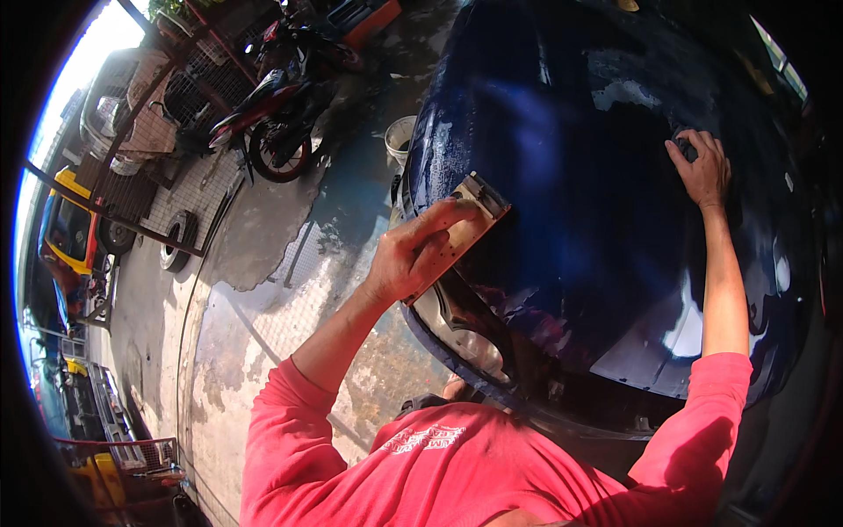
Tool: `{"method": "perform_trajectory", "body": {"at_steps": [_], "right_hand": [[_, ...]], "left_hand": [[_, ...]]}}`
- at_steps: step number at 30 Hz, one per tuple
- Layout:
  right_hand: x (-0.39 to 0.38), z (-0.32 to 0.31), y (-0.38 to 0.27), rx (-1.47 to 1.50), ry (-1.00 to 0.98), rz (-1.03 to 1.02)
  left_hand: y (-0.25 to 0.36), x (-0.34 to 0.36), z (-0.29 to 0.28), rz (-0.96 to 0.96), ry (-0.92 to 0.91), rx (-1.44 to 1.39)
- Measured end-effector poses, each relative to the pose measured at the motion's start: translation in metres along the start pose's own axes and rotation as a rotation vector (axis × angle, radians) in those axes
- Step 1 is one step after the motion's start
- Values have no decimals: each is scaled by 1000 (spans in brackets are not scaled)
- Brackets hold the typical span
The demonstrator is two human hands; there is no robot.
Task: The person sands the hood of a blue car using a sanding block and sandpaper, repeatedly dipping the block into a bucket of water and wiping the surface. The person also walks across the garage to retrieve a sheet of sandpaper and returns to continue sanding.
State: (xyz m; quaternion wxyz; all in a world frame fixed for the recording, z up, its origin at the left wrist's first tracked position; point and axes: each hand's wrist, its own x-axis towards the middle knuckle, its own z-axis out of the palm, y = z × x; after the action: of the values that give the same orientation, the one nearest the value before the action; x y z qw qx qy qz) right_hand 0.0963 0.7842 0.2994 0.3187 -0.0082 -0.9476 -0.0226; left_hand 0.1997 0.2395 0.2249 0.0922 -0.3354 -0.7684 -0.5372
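Two hands: we see both of them working on the dark blue car hood (597, 220) that fills the right half of the frame.
Sanding block: a flat tan board (470, 224) lies at centre frame on the hood's left edge, tilted, its far corner poking out past our fingertips.
Left hand: our left hand (417, 255) lies on top of the board, fingers spread flat along it and thumb curled round its near side, so the board sits under the palm and is pressed to the hood.
Right hand: our right hand (702, 171), upper right of the frame, is closed round a small dark pad (687, 147), only a bit of which shows above the fingers; it rests against the hood, well apart from the board.
Hood surface: wet and glossy, with pale dull patches near the top.
Sleeves: red, coming in from the lower edge.
Bucket: a white bucket (399, 139) stands on the ground just left of the hood.
Ground: wet patchy concrete (263, 290), left of centre.
Motorbike: one is parked (281, 105) upper left, by a metal fence.
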Motion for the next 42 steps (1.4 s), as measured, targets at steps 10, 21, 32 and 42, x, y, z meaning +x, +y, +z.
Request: {"method": "perform_trajectory", "body": {"at_steps": [10,21,32,42], "right_hand": [[-3,-3,-4,6,18,0],[-2,4,2,1,18,-1],[1,3,4,-18,-21,-9],[-2,-1,-1,-8,11,-3]], "left_hand": [[-46,120,-9,198,130,756],[-81,211,1,-179,270,395],[7,-7,-11,-79,-7,62],[-52,142,-30,241,14,755]]}}
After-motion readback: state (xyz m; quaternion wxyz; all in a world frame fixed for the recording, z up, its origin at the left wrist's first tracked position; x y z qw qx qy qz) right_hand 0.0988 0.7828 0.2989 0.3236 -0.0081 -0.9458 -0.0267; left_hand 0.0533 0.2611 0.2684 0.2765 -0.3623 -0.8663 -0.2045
